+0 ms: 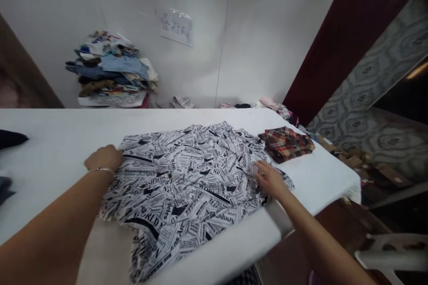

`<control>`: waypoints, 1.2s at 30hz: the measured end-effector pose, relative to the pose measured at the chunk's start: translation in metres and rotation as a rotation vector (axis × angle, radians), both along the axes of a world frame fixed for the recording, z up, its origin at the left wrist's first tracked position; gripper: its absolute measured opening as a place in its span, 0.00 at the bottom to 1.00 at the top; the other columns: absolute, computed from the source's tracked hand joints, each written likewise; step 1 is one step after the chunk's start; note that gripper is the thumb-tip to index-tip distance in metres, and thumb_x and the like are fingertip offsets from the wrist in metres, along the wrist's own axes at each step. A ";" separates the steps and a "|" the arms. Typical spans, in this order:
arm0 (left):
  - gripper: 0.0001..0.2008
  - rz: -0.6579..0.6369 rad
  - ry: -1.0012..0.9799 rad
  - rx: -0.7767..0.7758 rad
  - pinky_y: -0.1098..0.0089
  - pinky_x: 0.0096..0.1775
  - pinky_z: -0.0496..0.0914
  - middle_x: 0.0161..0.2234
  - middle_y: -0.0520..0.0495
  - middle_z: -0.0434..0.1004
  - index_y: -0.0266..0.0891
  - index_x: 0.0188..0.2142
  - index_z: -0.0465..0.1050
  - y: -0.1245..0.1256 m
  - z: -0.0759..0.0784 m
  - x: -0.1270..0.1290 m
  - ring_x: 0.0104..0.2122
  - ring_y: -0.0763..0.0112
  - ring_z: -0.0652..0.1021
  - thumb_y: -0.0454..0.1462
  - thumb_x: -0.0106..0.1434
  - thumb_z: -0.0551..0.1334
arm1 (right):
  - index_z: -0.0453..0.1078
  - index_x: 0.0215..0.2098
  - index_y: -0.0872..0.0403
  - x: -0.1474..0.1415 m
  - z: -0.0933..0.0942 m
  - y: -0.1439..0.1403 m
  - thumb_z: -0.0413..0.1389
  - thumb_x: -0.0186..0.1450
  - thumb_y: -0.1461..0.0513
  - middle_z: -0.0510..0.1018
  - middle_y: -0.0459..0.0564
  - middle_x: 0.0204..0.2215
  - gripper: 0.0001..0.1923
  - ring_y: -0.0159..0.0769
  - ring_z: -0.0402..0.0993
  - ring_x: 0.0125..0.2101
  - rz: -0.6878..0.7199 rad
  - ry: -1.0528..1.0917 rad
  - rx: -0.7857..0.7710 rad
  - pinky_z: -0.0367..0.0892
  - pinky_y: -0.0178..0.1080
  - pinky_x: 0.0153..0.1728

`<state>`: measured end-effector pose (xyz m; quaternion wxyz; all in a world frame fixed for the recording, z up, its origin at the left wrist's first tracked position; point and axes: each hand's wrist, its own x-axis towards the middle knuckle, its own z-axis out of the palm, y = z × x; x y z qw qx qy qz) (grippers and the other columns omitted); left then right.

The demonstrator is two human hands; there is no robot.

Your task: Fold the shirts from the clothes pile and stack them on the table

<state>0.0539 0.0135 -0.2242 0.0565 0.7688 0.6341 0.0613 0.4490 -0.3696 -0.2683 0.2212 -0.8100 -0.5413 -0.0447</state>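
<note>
A white shirt (pixel 190 164) with black newspaper print lies spread on the white table, with small dark buttons across its middle. Its near-left part hangs over the table's front edge. At the shirt's left edge, my left hand (pixel 104 159) is closed with its fingers curled on the fabric; the fingertips are hidden. My right hand (pixel 270 179) rests on the right side of the shirt, fingers stretched out and slightly apart. Just beyond that hand sits a folded red and brown plaid shirt (pixel 288 143).
A tall pile of clothes (pixel 113 71) stands behind the white table (pixel 60 127) at the left. More garments (pixel 270 103) lie past the back edge. Dark cloth (pixel 11 139) is at the far left. At lower right are a white plastic chair (pixel 394 258) and cardboard boxes (pixel 391 173).
</note>
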 end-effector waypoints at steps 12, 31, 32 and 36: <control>0.21 -0.803 -0.220 0.103 0.60 0.44 0.72 0.41 0.43 0.80 0.41 0.40 0.77 -0.179 -0.011 0.041 0.41 0.59 0.78 0.52 0.64 0.52 | 0.74 0.32 0.56 0.030 -0.002 0.041 0.50 0.64 0.59 0.78 0.55 0.34 0.12 0.41 0.72 0.41 -0.144 0.202 0.074 0.64 0.42 0.46; 0.13 -0.755 -0.484 0.209 0.63 0.35 0.77 0.32 0.53 0.84 0.55 0.38 0.77 -0.261 -0.053 -0.025 0.31 0.60 0.82 0.45 0.62 0.54 | 0.76 0.40 0.51 0.040 -0.008 -0.107 0.61 0.53 0.47 0.80 0.47 0.28 0.22 0.42 0.75 0.31 -0.287 0.498 0.094 0.70 0.42 0.36; 0.13 -0.752 -0.465 0.174 0.64 0.34 0.77 0.33 0.53 0.84 0.56 0.39 0.77 -0.265 -0.055 -0.027 0.31 0.60 0.82 0.46 0.62 0.54 | 0.77 0.35 0.52 0.038 -0.005 -0.109 0.60 0.54 0.48 0.78 0.46 0.25 0.18 0.41 0.75 0.30 -0.262 0.511 0.062 0.70 0.42 0.35; 0.21 -0.683 -0.252 0.032 0.60 0.31 0.76 0.32 0.47 0.84 0.50 0.48 0.76 -0.276 -0.054 -0.026 0.30 0.54 0.82 0.49 0.56 0.60 | 0.74 0.32 0.53 0.032 0.004 -0.109 0.60 0.55 0.49 0.79 0.47 0.28 0.16 0.41 0.75 0.32 -0.253 0.815 0.488 0.70 0.42 0.36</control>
